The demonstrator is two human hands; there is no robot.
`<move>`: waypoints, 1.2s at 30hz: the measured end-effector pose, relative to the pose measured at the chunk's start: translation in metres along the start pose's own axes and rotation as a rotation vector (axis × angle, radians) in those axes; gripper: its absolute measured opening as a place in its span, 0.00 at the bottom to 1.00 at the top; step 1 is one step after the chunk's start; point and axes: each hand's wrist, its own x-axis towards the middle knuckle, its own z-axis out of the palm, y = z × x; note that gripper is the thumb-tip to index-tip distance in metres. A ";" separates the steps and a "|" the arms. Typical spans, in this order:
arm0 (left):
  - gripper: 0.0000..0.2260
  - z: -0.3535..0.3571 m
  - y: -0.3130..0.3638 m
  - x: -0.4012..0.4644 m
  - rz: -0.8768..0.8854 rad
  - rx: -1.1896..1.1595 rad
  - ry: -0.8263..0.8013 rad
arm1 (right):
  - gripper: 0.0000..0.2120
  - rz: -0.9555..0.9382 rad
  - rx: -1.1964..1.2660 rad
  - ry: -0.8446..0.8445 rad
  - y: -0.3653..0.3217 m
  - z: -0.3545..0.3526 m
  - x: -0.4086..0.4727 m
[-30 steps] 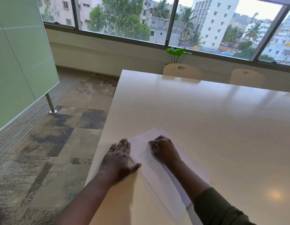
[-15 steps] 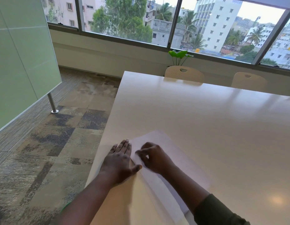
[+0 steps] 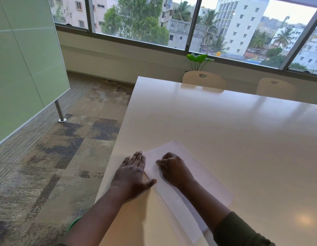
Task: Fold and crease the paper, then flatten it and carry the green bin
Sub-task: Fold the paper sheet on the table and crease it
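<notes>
- Left hand [image 3: 132, 174]: spread flat, palm down, fingers together and thumb out, half on the table [image 3: 225, 130] and touching the paper's near-left edge, pinning it.
- Right hand [image 3: 173, 168]: curled into a loose fist, knuckles up, fingertips tucked under and bearing on the paper [image 3: 195, 167] just beside the left thumb; gripping nothing, as far as can be told.
- Paper: white sheet under and between both hands, folded over into a long band trailing back beneath the right forearm, with a wider layer showing to the right of the right hand.
- Step in hand, as judged: creasing the fold.
- To do it well: keep the left palm planted so the layers cannot slide; draw the right fingertips along the folded edge in one firm stroke, away from the anchoring hand; check that the edges match before pressing hard, since a set crease will not come out cleanly.
- Risk: glossy tabletop, likely slippery for thin paper.
- Green bin: not clearly seen; only a thin green sliver [image 3: 74, 223] below the left forearm, too small to identify.
- Surface: pale, shiny table, bare beyond the hands, corner just left of the left hand.
- Room: patchy carpet to the left, green panel [image 3: 21, 68] on a metal leg further left, two cream chairs [image 3: 203, 79] and a leafy plant [image 3: 198, 58] far ahead, wide windows onto buildings and trees.
</notes>
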 end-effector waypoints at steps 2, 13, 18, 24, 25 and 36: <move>0.51 0.000 0.000 0.000 -0.003 -0.002 -0.005 | 0.09 -0.088 0.071 -0.083 -0.011 0.001 -0.006; 0.50 0.001 -0.004 0.001 0.000 -0.051 0.012 | 0.06 0.235 0.163 0.256 0.029 -0.010 -0.045; 0.47 0.001 0.002 0.000 -0.025 -0.090 0.039 | 0.07 0.294 0.148 0.284 0.027 0.006 -0.042; 0.46 0.004 0.011 -0.004 -0.074 -0.021 0.012 | 0.07 0.310 0.147 0.295 0.028 0.001 -0.037; 0.48 0.004 0.010 -0.003 -0.076 -0.019 0.012 | 0.06 0.322 0.138 0.296 0.030 0.000 -0.034; 0.49 0.001 0.012 -0.006 -0.074 -0.018 0.009 | 0.08 0.288 -0.049 0.125 0.038 -0.014 -0.013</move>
